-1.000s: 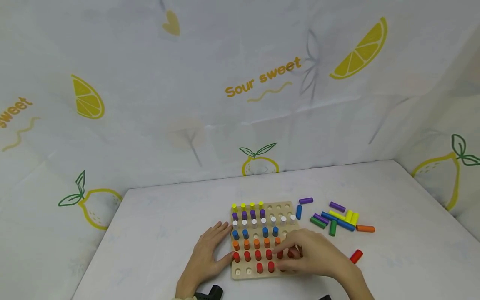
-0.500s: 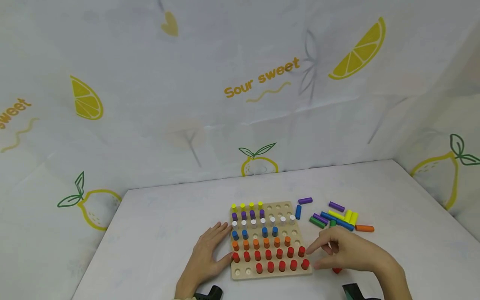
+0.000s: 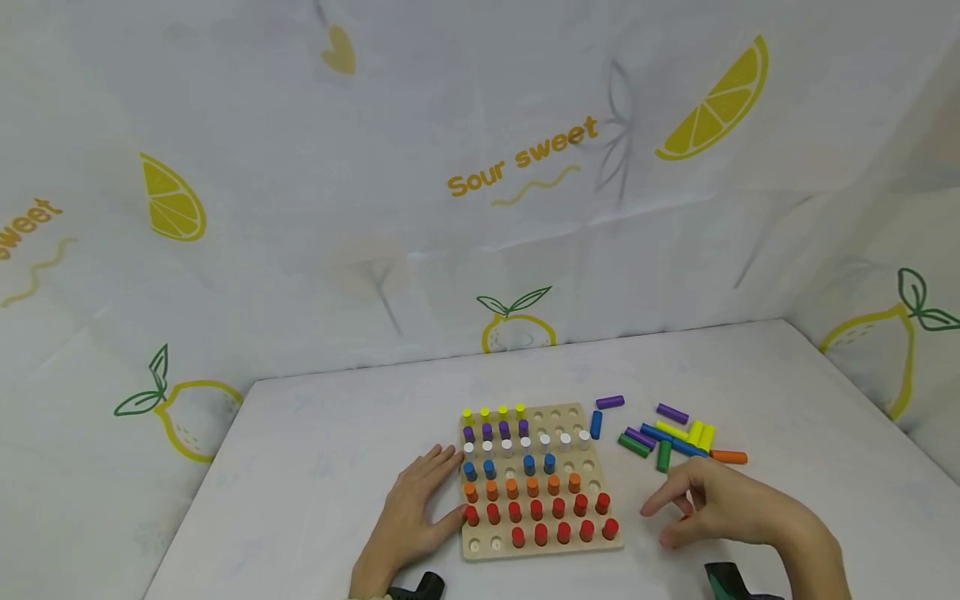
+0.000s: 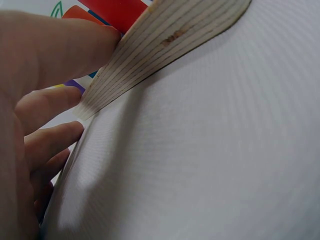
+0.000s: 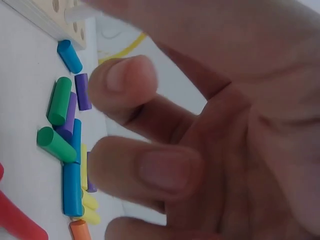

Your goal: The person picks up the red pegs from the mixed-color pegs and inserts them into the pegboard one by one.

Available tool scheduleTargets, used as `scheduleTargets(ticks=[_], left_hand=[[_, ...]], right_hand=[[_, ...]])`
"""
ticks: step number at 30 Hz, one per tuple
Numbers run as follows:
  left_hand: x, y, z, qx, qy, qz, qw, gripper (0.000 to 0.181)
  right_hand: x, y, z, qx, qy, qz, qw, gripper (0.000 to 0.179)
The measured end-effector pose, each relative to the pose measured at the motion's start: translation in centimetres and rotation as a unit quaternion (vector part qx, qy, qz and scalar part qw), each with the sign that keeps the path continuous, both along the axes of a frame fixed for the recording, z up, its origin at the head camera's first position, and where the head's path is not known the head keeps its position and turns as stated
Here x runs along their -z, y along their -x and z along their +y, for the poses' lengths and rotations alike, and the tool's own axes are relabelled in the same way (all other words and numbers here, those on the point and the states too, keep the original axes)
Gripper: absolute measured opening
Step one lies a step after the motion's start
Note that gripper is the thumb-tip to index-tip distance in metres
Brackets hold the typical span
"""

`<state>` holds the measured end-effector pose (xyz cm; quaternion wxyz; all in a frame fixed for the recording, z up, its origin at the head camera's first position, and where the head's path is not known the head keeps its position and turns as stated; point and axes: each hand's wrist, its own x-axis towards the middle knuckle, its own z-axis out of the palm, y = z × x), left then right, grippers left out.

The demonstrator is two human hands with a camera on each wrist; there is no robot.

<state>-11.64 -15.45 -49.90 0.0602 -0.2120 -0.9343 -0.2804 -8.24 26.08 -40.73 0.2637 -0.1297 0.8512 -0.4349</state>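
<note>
A wooden pegboard (image 3: pixel 483 533) holds rows of yellow, purple, white, blue, orange and red pegs. My left hand (image 3: pixel 412 500) lies along its left side, with thumb and fingertips touching the edge; the left wrist view shows the thumb (image 4: pixel 75 45) against the board's side. Right of the board, my right hand (image 3: pixel 727 504) hovers with thumb and forefinger apart, holding nothing. In the right wrist view its fingers (image 5: pixel 165 167) are loosely bent. A loose red peg (image 5: pixel 20 220) lies at the lower left there; the hand hides it in the head view.
Loose pegs lie scattered right of the board: green (image 3: pixel 663 456), blue (image 3: pixel 596 424), purple (image 3: pixel 672 413), yellow (image 3: pixel 707 437) and orange (image 3: pixel 728 457). A lemon-printed white cloth (image 3: pixel 337 292) rises behind the table.
My right hand has moved right, off the board and onto the table side, uncovering red pegs standing at the board's right end. My left hand has stayed put.
</note>
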Motion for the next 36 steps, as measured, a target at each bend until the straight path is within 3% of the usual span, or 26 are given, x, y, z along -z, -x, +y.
scheduleTargets(ticks=[6, 13, 21, 36], left_hand=[[0.0, 0.0, -0.1, 0.003, 0.004, -0.005, 1.0000, 0.066], [0.0, 0.0, -0.1, -0.003, -0.002, -0.015, 0.9999, 0.066], [0.0, 0.0, -0.1, 0.000, 0.000, -0.020, 0.9998, 0.067], [-0.1, 0.0, -0.1, -0.004, -0.008, -0.030, 0.9995, 0.067]], right_hand=[[0.4, -0.1, 0.3, 0.047, -0.053, -0.032, 0.9969, 0.027], [1.0, 0.1, -0.4, 0.120, -0.138, -0.062, 0.9811, 0.029], [1.6, 0.5, -1.2, 0.126, -0.164, -0.069, 0.9760, 0.027], [2.2, 1.1, -1.7, 0.108, -0.150, -0.060, 0.9810, 0.022]])
